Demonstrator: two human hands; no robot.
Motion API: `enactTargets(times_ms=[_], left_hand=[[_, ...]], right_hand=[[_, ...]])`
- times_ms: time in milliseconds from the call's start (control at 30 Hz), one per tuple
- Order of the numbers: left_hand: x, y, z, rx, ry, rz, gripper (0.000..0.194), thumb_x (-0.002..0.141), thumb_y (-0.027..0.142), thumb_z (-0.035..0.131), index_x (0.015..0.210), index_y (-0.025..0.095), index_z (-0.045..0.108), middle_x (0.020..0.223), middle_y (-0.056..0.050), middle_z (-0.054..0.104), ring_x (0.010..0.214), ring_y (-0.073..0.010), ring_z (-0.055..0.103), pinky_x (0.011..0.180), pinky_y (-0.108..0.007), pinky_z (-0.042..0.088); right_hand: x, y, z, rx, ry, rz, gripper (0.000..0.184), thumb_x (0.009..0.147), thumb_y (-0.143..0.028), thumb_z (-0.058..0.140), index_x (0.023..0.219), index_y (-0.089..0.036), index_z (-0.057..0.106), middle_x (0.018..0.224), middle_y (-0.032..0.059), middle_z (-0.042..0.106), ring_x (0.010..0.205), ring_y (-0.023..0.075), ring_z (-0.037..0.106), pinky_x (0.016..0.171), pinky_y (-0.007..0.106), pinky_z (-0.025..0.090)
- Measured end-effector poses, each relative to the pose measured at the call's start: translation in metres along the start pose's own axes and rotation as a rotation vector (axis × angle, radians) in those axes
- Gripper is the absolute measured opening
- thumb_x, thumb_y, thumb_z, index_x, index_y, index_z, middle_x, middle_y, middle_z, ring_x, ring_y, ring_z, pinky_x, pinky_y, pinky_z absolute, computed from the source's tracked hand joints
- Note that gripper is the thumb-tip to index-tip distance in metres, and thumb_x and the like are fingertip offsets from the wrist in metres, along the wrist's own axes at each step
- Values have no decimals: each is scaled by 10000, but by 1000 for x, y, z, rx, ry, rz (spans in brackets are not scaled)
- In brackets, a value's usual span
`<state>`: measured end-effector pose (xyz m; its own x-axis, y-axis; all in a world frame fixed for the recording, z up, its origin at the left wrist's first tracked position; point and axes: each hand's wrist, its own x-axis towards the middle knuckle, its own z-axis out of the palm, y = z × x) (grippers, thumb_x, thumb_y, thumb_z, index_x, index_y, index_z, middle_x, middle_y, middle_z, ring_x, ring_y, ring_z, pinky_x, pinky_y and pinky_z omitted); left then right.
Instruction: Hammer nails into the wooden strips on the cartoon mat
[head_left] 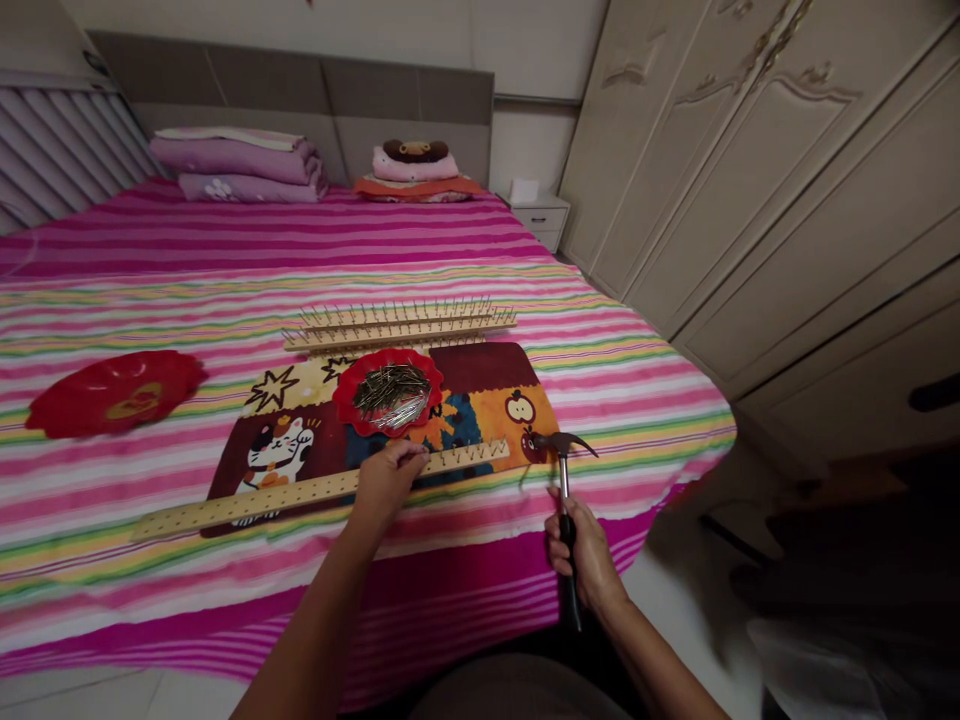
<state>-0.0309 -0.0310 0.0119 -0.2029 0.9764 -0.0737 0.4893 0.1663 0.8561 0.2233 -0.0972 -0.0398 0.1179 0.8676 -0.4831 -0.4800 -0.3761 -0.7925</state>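
Note:
My right hand [581, 550] is wrapped round the black grip of a claw hammer [565, 480], its head raised beside the right end of a drilled wooden strip [300, 494]. At that strip my left hand [388, 478] has thumb and forefinger pinched together; whatever is between them is too small to make out. Several nails [472, 452] stand in the strip to the right of my fingers, while bare holes run along its left part. Just behind my left hand, a red scalloped dish [343, 398] holds a heap of loose nails [394, 390]. A patterned mat [487, 375] lies beneath.
Behind the mat lie wooden strips [405, 333] bristling with upright nails. A red plastic tray [112, 395] sits at left on the striped bedspread [600, 400]. Folded bedding [240, 165] is stacked by the headboard [405, 95]. A wardrobe [750, 180] stands along the right.

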Motion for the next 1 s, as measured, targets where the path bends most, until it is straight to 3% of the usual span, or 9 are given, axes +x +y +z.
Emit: enactTargets(times_ms=[167, 333, 467, 567, 767, 867, 1000], left_hand=[[-3, 1, 1, 106, 30, 77, 164, 675, 348, 545, 711, 236, 660, 752, 31, 694, 697, -138, 594, 678, -228, 431], [-4, -7, 2, 186, -16, 204, 166, 741, 317, 498, 717, 233, 640, 763, 15, 668, 746, -139, 584, 698, -233, 410], [-3, -13, 5, 217, 2, 223, 176, 765, 319, 490, 746, 230, 641, 786, 3, 656, 761, -139, 581, 704, -237, 406], [-3, -17, 8, 217, 16, 226, 163, 767, 314, 502, 758, 234, 643, 790, 7, 650, 754, -134, 578, 696, -229, 406], [-4, -16, 9, 277, 41, 248, 156, 766, 275, 507, 677, 215, 619, 709, 5, 610, 691, -130, 555, 634, -222, 385], [-6, -15, 8, 266, 46, 249, 158, 772, 283, 498, 692, 220, 620, 724, 6, 616, 705, -132, 564, 656, -224, 392], [-7, -15, 11, 223, 46, 233, 167, 779, 301, 491, 747, 225, 636, 774, 1, 641, 735, -135, 583, 687, -230, 408]], right_hand=[[-1, 3, 2, -57, 19, -40, 387, 725, -486, 567, 1020, -237, 528, 513, -101, 429, 322, 29, 289, 294, 116, 169], [-21, -7, 15, -170, 11, -95, 367, 749, -485, 565, 1021, -240, 539, 521, -97, 434, 315, 33, 278, 298, 138, 174], [-40, -35, 40, -542, -214, -293, 388, 816, -448, 506, 1115, -215, 589, 525, -53, 466, 418, 93, 397, 388, 203, 299], [-44, -54, 64, -746, -407, -450, 341, 847, -381, 484, 1119, -223, 616, 543, -40, 465, 482, 112, 401, 473, 228, 330], [-39, -62, 93, -910, -536, -544, 289, 859, -291, 450, 1075, -242, 637, 632, -9, 552, 525, 122, 440, 506, 229, 347], [-40, -63, 87, -884, -505, -498, 282, 846, -306, 464, 1042, -226, 650, 584, -24, 516, 496, 110, 421, 476, 223, 333], [-41, -56, 67, -629, -272, -318, 346, 794, -410, 527, 1065, -216, 618, 511, -60, 442, 419, 87, 378, 394, 202, 292]])
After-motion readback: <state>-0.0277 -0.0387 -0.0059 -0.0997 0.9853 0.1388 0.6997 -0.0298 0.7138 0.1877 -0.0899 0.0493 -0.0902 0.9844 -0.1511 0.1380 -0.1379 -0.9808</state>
